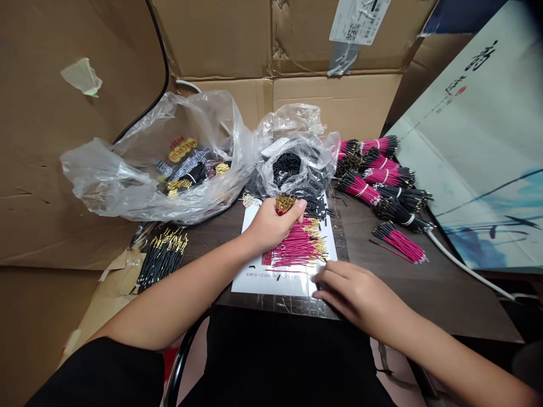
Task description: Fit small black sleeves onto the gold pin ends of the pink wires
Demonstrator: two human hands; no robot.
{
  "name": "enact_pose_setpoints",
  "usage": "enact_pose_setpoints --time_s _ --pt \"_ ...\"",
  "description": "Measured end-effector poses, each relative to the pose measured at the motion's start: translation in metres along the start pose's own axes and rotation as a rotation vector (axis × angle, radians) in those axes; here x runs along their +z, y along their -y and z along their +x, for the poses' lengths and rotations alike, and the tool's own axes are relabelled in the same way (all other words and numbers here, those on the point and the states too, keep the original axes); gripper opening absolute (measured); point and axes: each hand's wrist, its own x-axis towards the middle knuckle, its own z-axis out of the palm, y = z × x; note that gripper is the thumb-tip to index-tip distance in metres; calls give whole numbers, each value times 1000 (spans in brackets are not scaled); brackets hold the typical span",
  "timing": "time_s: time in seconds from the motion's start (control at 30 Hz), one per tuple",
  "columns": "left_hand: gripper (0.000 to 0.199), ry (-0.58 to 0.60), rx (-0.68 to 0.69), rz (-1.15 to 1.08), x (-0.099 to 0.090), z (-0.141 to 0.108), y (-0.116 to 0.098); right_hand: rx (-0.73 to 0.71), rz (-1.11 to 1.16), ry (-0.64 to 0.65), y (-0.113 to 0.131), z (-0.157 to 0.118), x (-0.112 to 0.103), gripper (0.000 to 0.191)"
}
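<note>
My left hand (274, 225) is closed around a bundle of red wires, whose gold ends (285, 203) stick up out of the fist. Beside and below it, a spread pile of red wires with gold tips (297, 246) lies on a white printed sheet (254, 282). My right hand (343, 285) rests at the sheet's right edge, near the lower tips of the pile; its fingers are bent, and whether they pinch anything is too small to tell. Small black sleeves (319, 209) are scattered behind the pile, in front of an open plastic bag of black pieces (286, 168).
A large clear bag (190, 206) holding wire bundles stands at the left. Black wires with gold tips (163, 257) lie below it. Tied red and black bundles (384, 175) and a loose red bunch (401, 243) are at the right, near a white cable (462, 271). Cardboard walls (335, 102) enclose the back.
</note>
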Motion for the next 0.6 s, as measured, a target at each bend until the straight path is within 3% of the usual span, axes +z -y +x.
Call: enact_pose_setpoints --time_s 0.2,0.43,0.6 --pt "43 -14 33 3 1 0 0 -63 97 -85 4 9 4 13" --pt "44 -117 7 -23 5 -3 -6 -239 -360 -62 29 49 18 11" --pt "43 -151 24 -34 2 -2 -7 -301 -507 -37 38 59 27 6"
